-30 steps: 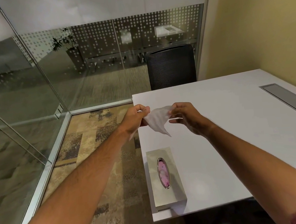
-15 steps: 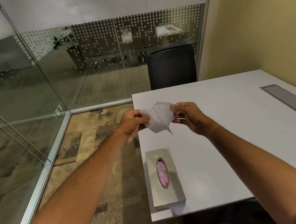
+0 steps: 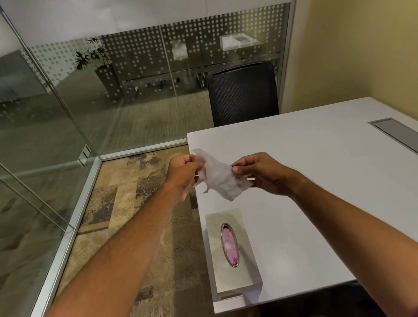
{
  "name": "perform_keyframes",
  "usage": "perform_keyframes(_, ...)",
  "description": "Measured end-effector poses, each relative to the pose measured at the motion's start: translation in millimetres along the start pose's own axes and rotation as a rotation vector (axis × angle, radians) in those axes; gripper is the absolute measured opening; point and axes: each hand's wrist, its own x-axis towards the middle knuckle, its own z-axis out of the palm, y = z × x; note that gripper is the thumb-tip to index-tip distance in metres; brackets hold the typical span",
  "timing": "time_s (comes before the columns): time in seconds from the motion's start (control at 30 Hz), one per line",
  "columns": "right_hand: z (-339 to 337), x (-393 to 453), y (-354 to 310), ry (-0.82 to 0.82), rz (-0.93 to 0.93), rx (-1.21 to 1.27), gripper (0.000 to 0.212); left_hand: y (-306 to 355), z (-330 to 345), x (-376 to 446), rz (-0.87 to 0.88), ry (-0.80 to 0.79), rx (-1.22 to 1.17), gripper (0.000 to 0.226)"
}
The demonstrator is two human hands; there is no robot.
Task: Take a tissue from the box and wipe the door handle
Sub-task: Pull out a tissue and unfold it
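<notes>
Thin white tissue (image 3: 220, 180) is out of the silver oval-slotted box (image 3: 232, 254) — pinched between left hand (image 3: 182, 174) and right hand (image 3: 263, 172) fingers; door handle wipe outstanding, handle unseen.

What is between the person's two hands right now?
In the head view, a white tissue stretches between the left hand and right hand, each pinching one side, above the table.

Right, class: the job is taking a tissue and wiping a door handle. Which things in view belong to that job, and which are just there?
Belong to the job:
tissue, held between left hand and right hand
tissue box

Just there:
white table
black chair
potted plant
grey table panel

No door handle shows.
</notes>
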Motion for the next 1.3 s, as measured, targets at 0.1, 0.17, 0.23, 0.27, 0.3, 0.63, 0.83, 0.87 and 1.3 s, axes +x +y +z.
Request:
perform_keyframes(0.1,3.2,2.4,0.9,0.029,0.019,0.004,0.014,-0.1,-1.3,1.2,-0.009,0.003,-0.013,0.017)
perform_keyframes(0.17,4.3,4.0,2.2,0.047,0.048,0.059,0.018,1.5,-2.3,2.5,0.003,-0.002,0.01,0.017)
perform_keyframes(0.23,4.5,5.6,3.7,0.108,0.058,0.076,0.02,3.0,-3.6,4.2,0.031,0.015,0.045,0.02)
perform_keyframes(0.27,3.6,6.3,5.1,0.142,0.057,0.054,0.02,3.5,-4.2,4.5,0.046,0.025,0.066,0.022)
perform_keyframes(0.3,2.1,6.9,6.9,0.155,0.059,0.036,0.02,3.7,-5.0,5.1,0.057,0.032,0.084,0.022)
perform_keyframes(0.63,-11.6,10.3,17.4,0.074,0.05,0.179,0.053,-1.5,-16.3,10.3,0.109,0.108,0.152,0.016)
perform_keyframes(0.83,-18.7,9.3,16.7,0.182,0.036,0.2,0.031,-10.3,-22.7,11.5,0.159,0.108,0.232,0.015)
perform_keyframes(0.87,-18.4,9.2,16.3,0.18,0.042,0.197,0.027,-12.1,-22.6,11.6,0.159,0.105,0.239,0.015)
perform_keyframes(1.3,4.5,7.9,9.3,0.171,0.021,0.085,0.034,-18.1,-23.9,6.1,0.197,0.128,0.25,0.006)
